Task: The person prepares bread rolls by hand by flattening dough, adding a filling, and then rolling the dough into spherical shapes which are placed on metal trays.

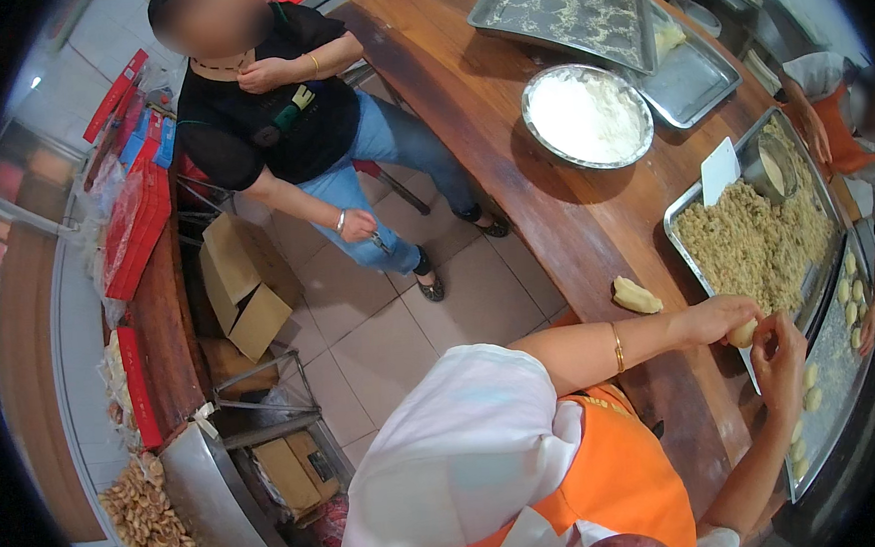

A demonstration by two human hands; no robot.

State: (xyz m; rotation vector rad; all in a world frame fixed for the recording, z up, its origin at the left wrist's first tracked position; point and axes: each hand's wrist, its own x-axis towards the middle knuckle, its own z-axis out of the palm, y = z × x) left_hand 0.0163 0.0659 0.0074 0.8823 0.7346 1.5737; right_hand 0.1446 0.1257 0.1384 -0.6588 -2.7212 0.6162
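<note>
My left hand [711, 319] holds a pale, rounded piece of dough [741, 334] above the wooden table. My right hand [777, 353] is closed, its fingertips at the dough. Just beyond my hands lies a metal tray [696, 252] of crumbly, tan filling [750, 244], with a white scraper [719, 164] and a metal bowl [776, 175] in it. An elongated lump of dough [635, 295] rests on the wood left of my hands. To the right, a tray [832, 420] carries several small shaped dough pieces [848, 290].
A bowl of flour [586, 114] and stacked trays [560, 13] stand farther along the table [477, 101]. A person in black [269, 133] stands across. A co-worker in orange [837, 124] works at the right. Red boxes [135, 242], a cardboard box [243, 285] and baked pieces [152, 517] are left.
</note>
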